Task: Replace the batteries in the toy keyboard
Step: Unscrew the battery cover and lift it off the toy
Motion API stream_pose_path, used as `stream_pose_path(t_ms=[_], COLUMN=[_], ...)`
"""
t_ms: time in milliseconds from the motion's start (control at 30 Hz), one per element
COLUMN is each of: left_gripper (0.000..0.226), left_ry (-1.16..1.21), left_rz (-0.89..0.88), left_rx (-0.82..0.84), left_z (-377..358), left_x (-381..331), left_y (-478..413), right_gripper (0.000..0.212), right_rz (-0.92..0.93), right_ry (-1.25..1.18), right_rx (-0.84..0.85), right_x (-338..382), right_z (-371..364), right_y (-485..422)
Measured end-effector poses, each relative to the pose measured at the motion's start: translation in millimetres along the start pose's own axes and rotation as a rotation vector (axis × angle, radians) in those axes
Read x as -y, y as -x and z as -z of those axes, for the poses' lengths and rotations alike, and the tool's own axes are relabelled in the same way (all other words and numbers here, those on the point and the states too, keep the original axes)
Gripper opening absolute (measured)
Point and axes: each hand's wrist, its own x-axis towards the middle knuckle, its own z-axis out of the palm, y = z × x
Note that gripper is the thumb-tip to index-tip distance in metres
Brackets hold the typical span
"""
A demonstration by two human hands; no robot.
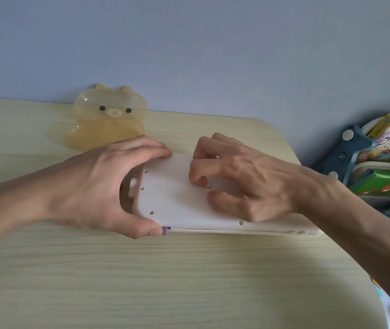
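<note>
The white toy keyboard [172,200] lies face down on the wooden table [141,276], its plain back with small round holes turned up. A purple part shows at its front left corner. My left hand [101,184] grips the keyboard's left end, fingers over the far edge and thumb on the near corner. My right hand [241,179] rests on the back, fingertips curled down onto a small latch near the middle, where the battery cover sits. The cover looks closed. No batteries are visible.
A translucent yellow bear-shaped container [108,117] stands at the back of the table by the blue wall. Right of the table's edge, a blue rack [346,155] holds books and boxes [388,181].
</note>
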Motion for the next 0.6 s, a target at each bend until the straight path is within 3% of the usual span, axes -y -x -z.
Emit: stream_pose_path(t_ms=[133, 367, 600], left_gripper=[0.118, 0.116, 0.117], left_ry=[0.009, 0.006, 0.021], left_rz=[0.004, -0.002, -0.014], left_rx=[0.005, -0.003, -0.017], left_z=[0.2, -0.4, -2.0], left_x=[-1.4, -0.8, 2.1], left_y=[0.9, 1.0, 0.9], right_gripper=[0.004, 0.013, 0.036], right_rz=[0.033, -0.001, -0.145], right_ry=[-0.055, -0.182, -0.385], right_rx=[-0.035, -0.206, -0.224], right_x=[1.5, -2.6, -13.8], right_z=[-2.5, 5.4, 18.6], right_y=[-6.0, 10.6, 38.5])
